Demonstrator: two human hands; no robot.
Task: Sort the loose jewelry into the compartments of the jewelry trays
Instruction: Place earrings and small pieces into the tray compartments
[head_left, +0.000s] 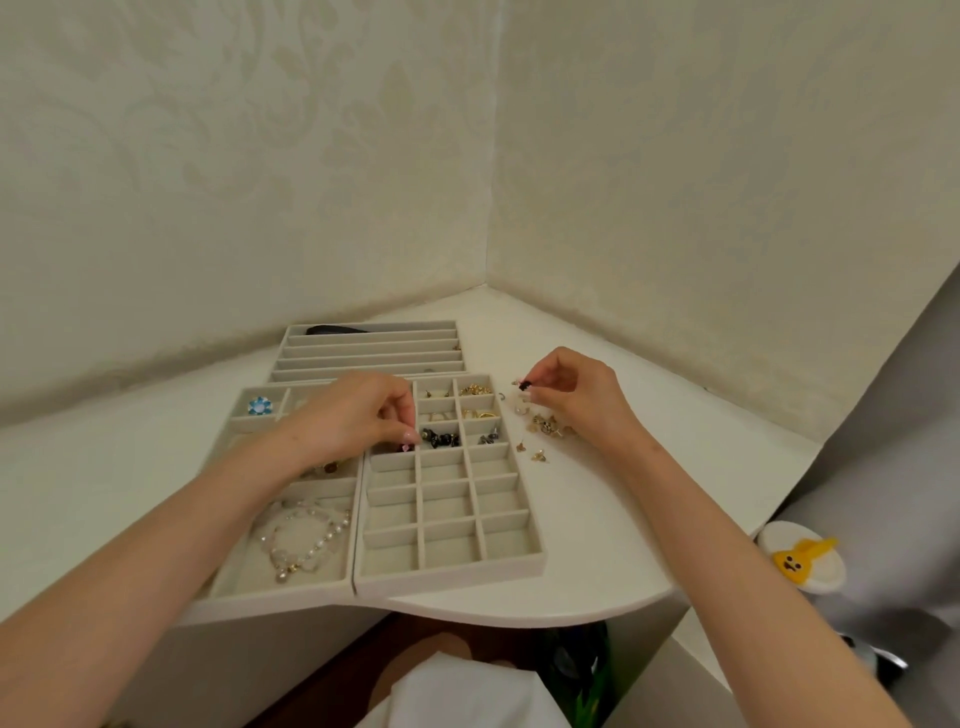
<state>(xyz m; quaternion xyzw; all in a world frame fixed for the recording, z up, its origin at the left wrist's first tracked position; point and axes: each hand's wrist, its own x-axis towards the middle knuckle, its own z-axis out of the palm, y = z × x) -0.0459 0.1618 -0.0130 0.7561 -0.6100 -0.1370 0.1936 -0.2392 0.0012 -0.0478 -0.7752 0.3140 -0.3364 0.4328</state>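
Three grey velvet trays lie on the white corner table. The grid tray (451, 569) holds gold earrings and dark pieces in its far cells. My left hand (358, 415) hovers over that tray's left column, fingertips pinching a small dark and pink piece (404, 447). My right hand (574, 395) is to the right of the tray, pinching a small black earring (524, 385) above the loose pile of gold jewelry (545, 426). The left tray (223, 582) holds a pearl bracelet (301, 540) and a blue flower piece (258, 406).
A long-slot tray (371, 349) sits at the back against the wall. A white round pouch with a yellow bunny (802, 564) lies at the table's right edge. Grey fabric (893, 467) hangs on the right. Walls close in the corner behind.
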